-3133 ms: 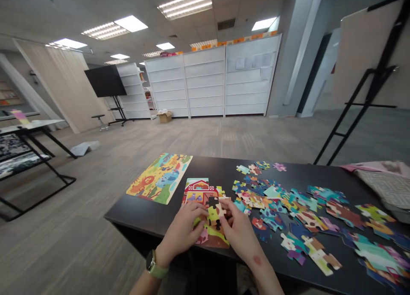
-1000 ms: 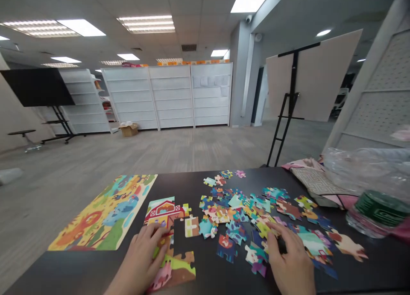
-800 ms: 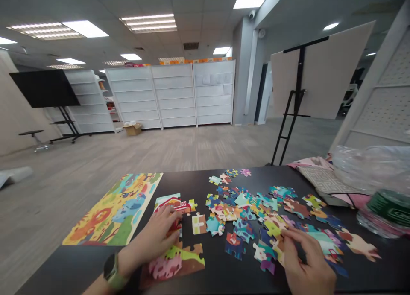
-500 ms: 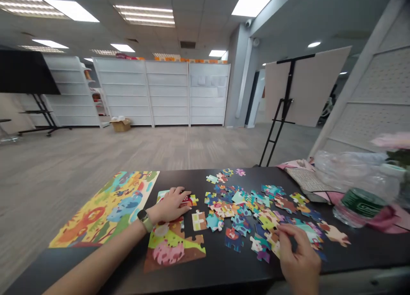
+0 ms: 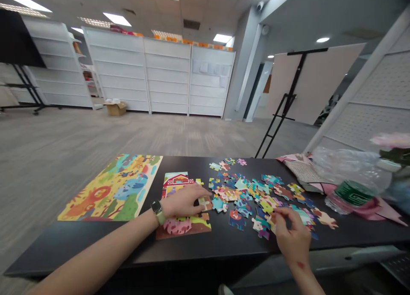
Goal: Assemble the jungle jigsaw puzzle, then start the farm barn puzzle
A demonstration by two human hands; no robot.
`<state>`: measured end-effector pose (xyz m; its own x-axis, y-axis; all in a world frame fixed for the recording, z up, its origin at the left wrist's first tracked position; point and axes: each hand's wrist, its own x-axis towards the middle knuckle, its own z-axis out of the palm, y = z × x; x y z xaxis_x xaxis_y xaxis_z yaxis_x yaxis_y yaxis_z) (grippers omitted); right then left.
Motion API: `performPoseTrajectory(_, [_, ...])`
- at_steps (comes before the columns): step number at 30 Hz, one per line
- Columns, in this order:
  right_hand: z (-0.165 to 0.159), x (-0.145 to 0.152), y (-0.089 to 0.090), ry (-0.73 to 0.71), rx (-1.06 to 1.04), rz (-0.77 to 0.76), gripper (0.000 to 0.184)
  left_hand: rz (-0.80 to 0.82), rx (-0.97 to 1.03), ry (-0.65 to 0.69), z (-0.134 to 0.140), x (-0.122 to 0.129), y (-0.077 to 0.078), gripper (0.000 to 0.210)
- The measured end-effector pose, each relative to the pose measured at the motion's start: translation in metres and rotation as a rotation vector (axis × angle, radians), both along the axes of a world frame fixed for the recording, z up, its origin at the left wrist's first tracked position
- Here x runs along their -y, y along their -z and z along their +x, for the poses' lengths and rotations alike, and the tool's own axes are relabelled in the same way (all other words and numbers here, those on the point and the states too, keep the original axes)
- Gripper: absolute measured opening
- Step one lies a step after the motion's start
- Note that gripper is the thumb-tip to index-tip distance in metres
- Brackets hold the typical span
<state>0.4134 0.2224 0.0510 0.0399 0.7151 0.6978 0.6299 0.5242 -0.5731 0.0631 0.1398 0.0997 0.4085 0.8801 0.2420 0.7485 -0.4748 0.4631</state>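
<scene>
My left hand [image 5: 184,199], with a watch on its wrist, lies over a partly joined puzzle [image 5: 201,229] with a red barn and a pink pig. Its fingers are apart, and the fingertips touch a loose brown and green puzzle piece [image 5: 205,203] at the puzzle's right side. To the right, thumb and forefinger of my right hand [image 5: 292,230] pinch a small pale puzzle piece [image 5: 273,226], mostly covered by the fingers. This hand is at the front edge of a spread of loose puzzle pieces [image 5: 243,197].
A colourful animal picture sheet [image 5: 112,188] lies at the left of the black table [image 5: 134,239]. At the right are a plastic bottle with a green label [image 5: 354,193], clear plastic wrap [image 5: 349,165] and pink cloth [image 5: 378,209]. A black easel stand [image 5: 282,109] is behind the table.
My left hand has moved right and nearer, from the barn part to the loose brown and green piece. My right hand keeps its pinch at the pile. The camera view has tilted down.
</scene>
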Motion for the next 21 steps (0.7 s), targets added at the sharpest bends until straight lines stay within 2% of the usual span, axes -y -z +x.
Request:
performPoseTrajectory(4, [0.0012, 0.0002, 0.0019, -0.023, 0.036, 0.021, 0.022, -0.028, 0.012, -0.036, 0.0035, -0.0001, 0.0014, 0.045])
performPoseTrajectory(11, [0.0035, -0.0015, 0.007, -0.02, 0.055, 0.04, 0.021, -0.089, 0.066, -0.053, -0.0037, 0.001, 0.0075, 0.062])
performPoseTrajectory(16, [0.0019, -0.0012, 0.0042, -0.031, 0.059, 0.017, 0.019, -0.039, 0.097, -0.092, -0.0042, 0.0041, 0.0078, 0.058])
performPoseTrajectory(21, [0.0006, 0.0013, 0.0027, -0.072, 0.055, -0.012, 0.018, -0.077, 0.05, -0.097, -0.004, 0.0018, 0.005, 0.058])
